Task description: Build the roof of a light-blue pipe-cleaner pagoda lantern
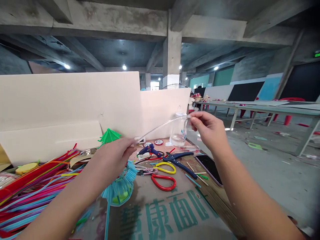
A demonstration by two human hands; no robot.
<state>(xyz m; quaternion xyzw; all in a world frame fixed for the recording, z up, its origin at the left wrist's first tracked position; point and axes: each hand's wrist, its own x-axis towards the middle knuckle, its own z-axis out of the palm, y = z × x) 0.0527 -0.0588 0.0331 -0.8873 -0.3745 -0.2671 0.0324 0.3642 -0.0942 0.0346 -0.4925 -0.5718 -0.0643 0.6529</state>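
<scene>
Head camera view looks down on a worktable covered with brown cardboard printed in green characters [160,213], and every place below is told relative to that cardboard. Behind its far edge stands a tall white foam-board screen [70,100]. Spilling over its left side lies a broad heap of multicoloured pipe cleaners [30,193]. Above its middle the left hand [115,158] and the right hand [207,128] hold between them a thin clear plastic stick [162,126], raised in the air and slanting upward from left to right; the left fingers are curled with thumb and forefinger pinching the lower end, and the right thumb and forefinger pinch the upper end while the other fingers curl loosely. Under the left hand, on the cardboard's left part, sits a light-blue pleated paper shape [120,190]. At the far right corner stands a clear plastic bottle [179,130], just behind the stick's upper end. On the right edge lies a dark smartphone [210,166]. Near the middle lie a blue glue gun [150,150], blue-handled pliers [180,161], and yellow-handled [166,168] and red-handled scissors [163,182].
</scene>
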